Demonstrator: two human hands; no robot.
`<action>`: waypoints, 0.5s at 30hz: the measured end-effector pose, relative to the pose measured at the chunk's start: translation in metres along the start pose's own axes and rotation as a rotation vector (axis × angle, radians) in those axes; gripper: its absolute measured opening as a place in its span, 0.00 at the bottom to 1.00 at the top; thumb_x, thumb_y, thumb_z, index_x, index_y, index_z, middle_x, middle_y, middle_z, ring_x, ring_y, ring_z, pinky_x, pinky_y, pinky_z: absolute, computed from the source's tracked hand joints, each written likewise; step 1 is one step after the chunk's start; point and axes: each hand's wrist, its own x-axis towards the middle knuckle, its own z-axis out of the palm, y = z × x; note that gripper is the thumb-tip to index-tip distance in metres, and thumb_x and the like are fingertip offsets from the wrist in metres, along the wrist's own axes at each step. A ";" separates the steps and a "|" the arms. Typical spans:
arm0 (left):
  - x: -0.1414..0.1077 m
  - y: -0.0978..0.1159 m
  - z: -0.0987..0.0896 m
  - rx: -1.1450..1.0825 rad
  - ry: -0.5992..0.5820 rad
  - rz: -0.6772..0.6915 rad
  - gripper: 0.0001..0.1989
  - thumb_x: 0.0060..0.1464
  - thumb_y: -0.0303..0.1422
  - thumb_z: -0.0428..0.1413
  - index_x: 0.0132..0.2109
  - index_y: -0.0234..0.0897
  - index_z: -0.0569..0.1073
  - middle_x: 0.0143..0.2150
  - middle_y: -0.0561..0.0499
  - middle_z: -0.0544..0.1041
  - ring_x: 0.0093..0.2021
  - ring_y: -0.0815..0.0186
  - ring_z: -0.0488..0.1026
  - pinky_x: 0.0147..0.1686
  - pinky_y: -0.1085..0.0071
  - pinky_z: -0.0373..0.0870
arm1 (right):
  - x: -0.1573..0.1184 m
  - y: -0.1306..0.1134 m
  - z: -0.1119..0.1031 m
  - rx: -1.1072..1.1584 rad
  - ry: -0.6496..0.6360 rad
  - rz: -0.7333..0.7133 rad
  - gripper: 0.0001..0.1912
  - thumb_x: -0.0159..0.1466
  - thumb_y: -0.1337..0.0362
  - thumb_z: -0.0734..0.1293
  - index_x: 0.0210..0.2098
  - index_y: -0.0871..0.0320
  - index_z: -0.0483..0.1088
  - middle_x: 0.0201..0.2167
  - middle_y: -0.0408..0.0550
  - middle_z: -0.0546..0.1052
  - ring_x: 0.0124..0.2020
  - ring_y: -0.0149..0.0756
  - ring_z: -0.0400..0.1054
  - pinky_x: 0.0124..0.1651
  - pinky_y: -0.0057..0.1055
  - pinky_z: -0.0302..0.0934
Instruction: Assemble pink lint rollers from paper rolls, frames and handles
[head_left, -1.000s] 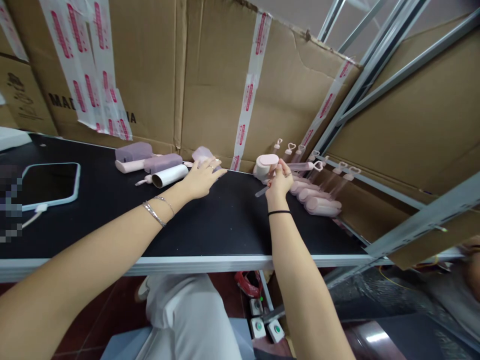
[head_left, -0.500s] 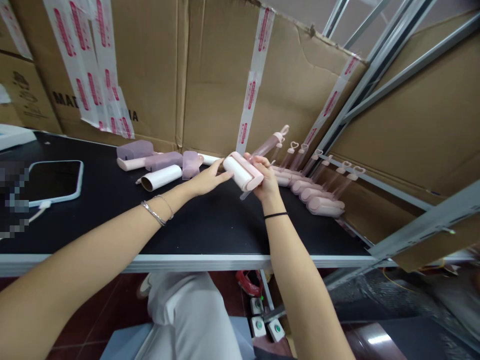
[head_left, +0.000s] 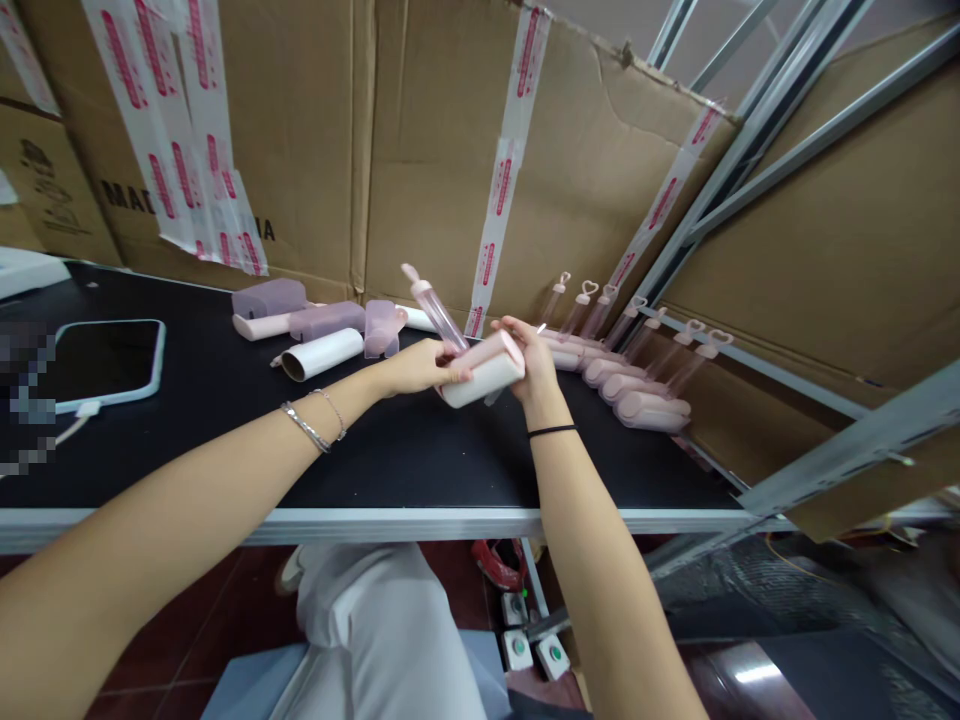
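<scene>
A lint roller point(head_left: 486, 381) with a white roll, a pink cover and a clear pinkish handle is held between my hands above the black table. My left hand point(head_left: 421, 368) is closed on its left end, thumb in front, near where the handle rises up and left. My right hand point(head_left: 534, 362) is curled around the right end, its fingers partly hidden behind the roller. A thin piece with a white tip point(head_left: 541, 329) sticks out by the right fingers; its kind cannot be made out. Right of my hands, several similar lint rollers point(head_left: 651, 410) lie in a row, heart-shaped loops raised.
Left of my hands lie a white paper roll point(head_left: 327, 355) and several translucent purple covers point(head_left: 328, 322). A phone point(head_left: 105, 362) with a cable rests farther left on the black table point(head_left: 420, 470). Cardboard point(head_left: 427, 150) stands behind, and a metal frame point(head_left: 825, 455) borders the right.
The lint roller has turned in my hands: its handle now points up and left instead of up and right. My left hand has moved right and closed on it.
</scene>
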 end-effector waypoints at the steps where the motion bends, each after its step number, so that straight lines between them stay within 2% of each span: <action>1: 0.002 -0.003 0.000 -0.058 0.081 -0.001 0.32 0.46 0.54 0.57 0.48 0.30 0.72 0.43 0.43 0.77 0.40 0.59 0.74 0.36 0.68 0.69 | -0.001 0.000 0.001 -0.007 0.003 -0.035 0.19 0.61 0.50 0.58 0.39 0.58 0.68 0.28 0.42 0.76 0.14 0.21 0.53 0.18 0.23 0.49; 3: 0.004 -0.006 -0.003 -0.114 0.212 0.010 0.37 0.46 0.59 0.53 0.49 0.28 0.71 0.42 0.41 0.77 0.38 0.60 0.73 0.34 0.68 0.69 | -0.007 0.000 0.005 -0.098 -0.100 -0.125 0.27 0.59 0.41 0.58 0.44 0.56 0.68 0.26 0.40 0.74 0.13 0.21 0.49 0.16 0.23 0.46; 4: 0.005 -0.006 -0.005 -0.104 0.241 0.024 0.38 0.46 0.60 0.52 0.47 0.28 0.71 0.41 0.41 0.78 0.36 0.61 0.73 0.33 0.69 0.68 | -0.010 0.002 0.009 -0.172 -0.147 -0.189 0.29 0.56 0.40 0.61 0.45 0.56 0.68 0.27 0.40 0.74 0.14 0.21 0.52 0.17 0.22 0.48; 7: 0.001 0.005 -0.013 0.090 0.204 0.038 0.33 0.50 0.60 0.49 0.38 0.31 0.74 0.32 0.45 0.78 0.31 0.64 0.71 0.30 0.70 0.66 | -0.016 0.006 0.018 -0.374 -0.112 -0.392 0.29 0.48 0.46 0.72 0.43 0.57 0.70 0.34 0.44 0.77 0.29 0.28 0.67 0.31 0.24 0.62; 9: -0.005 0.018 -0.019 0.328 0.141 0.022 0.30 0.52 0.59 0.48 0.28 0.33 0.73 0.24 0.48 0.75 0.25 0.66 0.69 0.27 0.71 0.63 | -0.016 0.007 0.019 -0.429 -0.068 -0.454 0.27 0.49 0.48 0.72 0.41 0.59 0.71 0.38 0.47 0.77 0.37 0.33 0.70 0.41 0.29 0.64; 11: -0.012 0.032 -0.023 0.510 0.112 0.051 0.31 0.53 0.58 0.46 0.19 0.35 0.69 0.17 0.50 0.70 0.19 0.69 0.64 0.24 0.71 0.59 | -0.015 0.006 0.016 -0.415 -0.067 -0.452 0.25 0.51 0.47 0.70 0.41 0.60 0.71 0.37 0.49 0.77 0.37 0.35 0.70 0.42 0.31 0.64; 13: -0.019 0.045 -0.026 0.508 0.237 0.172 0.33 0.56 0.57 0.43 0.16 0.35 0.66 0.15 0.52 0.66 0.17 0.71 0.61 0.22 0.72 0.56 | -0.015 0.002 0.012 -0.371 -0.051 -0.455 0.25 0.53 0.47 0.68 0.42 0.60 0.71 0.37 0.49 0.77 0.37 0.36 0.71 0.41 0.31 0.65; 15: -0.024 0.054 -0.027 0.409 0.458 0.311 0.33 0.60 0.54 0.39 0.20 0.35 0.68 0.17 0.52 0.66 0.18 0.72 0.62 0.23 0.73 0.58 | -0.017 -0.001 0.011 -0.388 -0.050 -0.474 0.25 0.53 0.48 0.69 0.43 0.60 0.71 0.38 0.49 0.77 0.38 0.36 0.71 0.43 0.32 0.64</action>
